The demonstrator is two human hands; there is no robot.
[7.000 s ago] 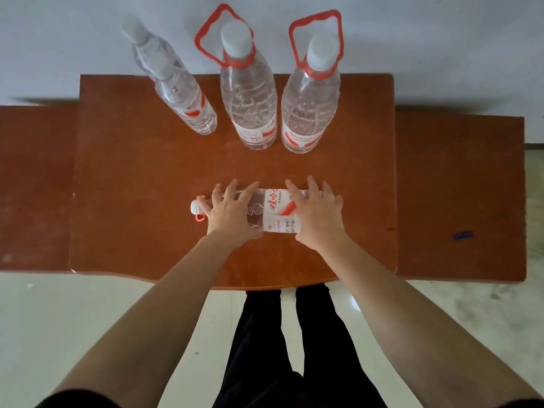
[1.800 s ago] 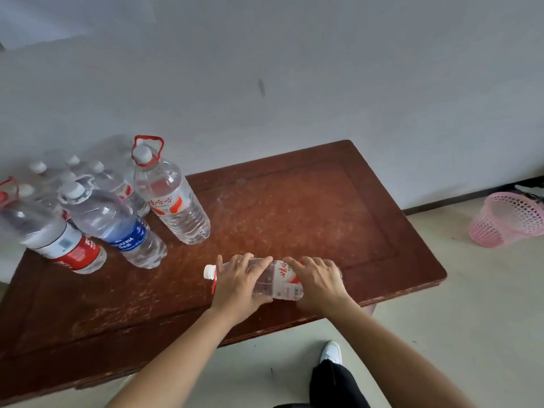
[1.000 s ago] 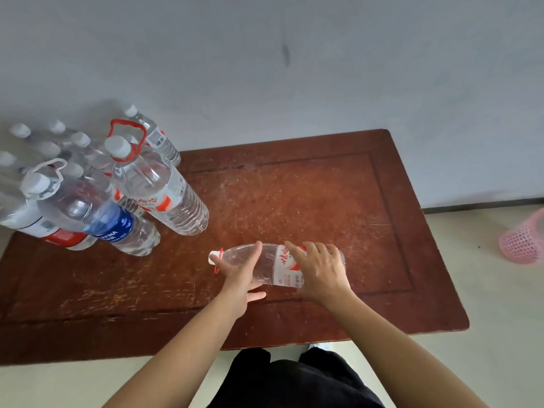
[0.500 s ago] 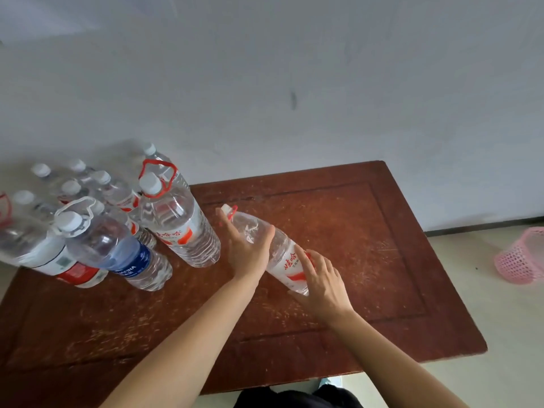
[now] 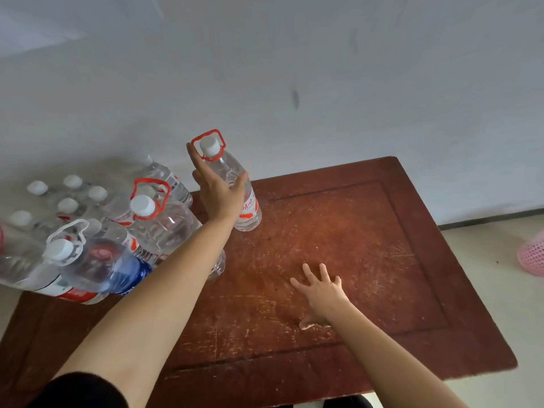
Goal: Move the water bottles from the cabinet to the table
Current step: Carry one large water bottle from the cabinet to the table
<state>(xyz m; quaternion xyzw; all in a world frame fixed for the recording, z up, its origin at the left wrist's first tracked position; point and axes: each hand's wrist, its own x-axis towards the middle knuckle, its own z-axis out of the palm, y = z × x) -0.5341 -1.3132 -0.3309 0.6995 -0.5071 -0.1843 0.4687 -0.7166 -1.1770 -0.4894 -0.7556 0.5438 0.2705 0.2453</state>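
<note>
A clear water bottle (image 5: 249, 209) with a red-and-white label, white cap and red carry ring stands upright on the brown wooden table (image 5: 368, 254), near its back edge. My left hand (image 5: 219, 192) grips its shoulder from the left, with the index finger reaching up by the ring and the thumb on the right side. Over the middle of the table, my right hand (image 5: 319, 293) has its fingers spread and holds nothing. Several other water bottles (image 5: 159, 228) stand bunched on the table's left part.
A large bottle with a blue label (image 5: 97, 269) and white handle stands at the front of the bunch, close under my left forearm. A grey wall runs behind the table. A pink mesh basket (image 5: 532, 257) sits on the floor at the far right.
The bottle went from tilted in both hands to upright on the table beside the bunch. My right hand let go of it and drew back over the table's middle.
</note>
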